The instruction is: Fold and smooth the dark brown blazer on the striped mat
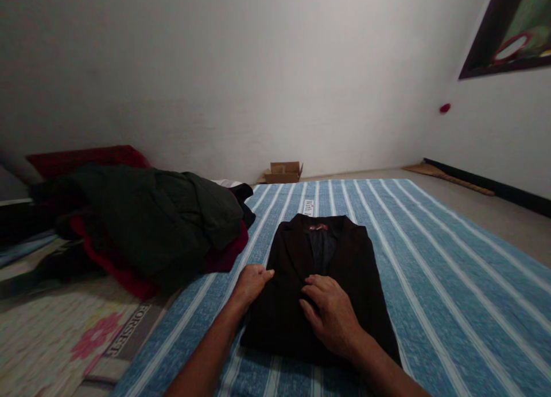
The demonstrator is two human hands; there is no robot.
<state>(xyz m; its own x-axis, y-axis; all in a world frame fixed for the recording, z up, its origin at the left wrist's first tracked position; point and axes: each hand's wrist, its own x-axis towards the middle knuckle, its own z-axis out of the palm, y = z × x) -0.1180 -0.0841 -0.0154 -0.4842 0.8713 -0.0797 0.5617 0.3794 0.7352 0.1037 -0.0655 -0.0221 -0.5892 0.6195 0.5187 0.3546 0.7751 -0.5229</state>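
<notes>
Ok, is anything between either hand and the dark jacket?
Nothing visible: the right hand lies on the dark jacket, the left hand is at its left edge, and the clothes pile sits farther left.

Nine o'clock: clothes pile (172,213), dark green on top, red cloth (116,271) showing beneath. Eight: pale mat (38,339), pink flower (97,335) on it. Twelve: open box (283,178) near foot of wall (258,70). Two: dark-framed window (482,41). Three: tan strip (450,176) on floor (495,213). Four: blue sheet (434,271), white-striped.
</notes>
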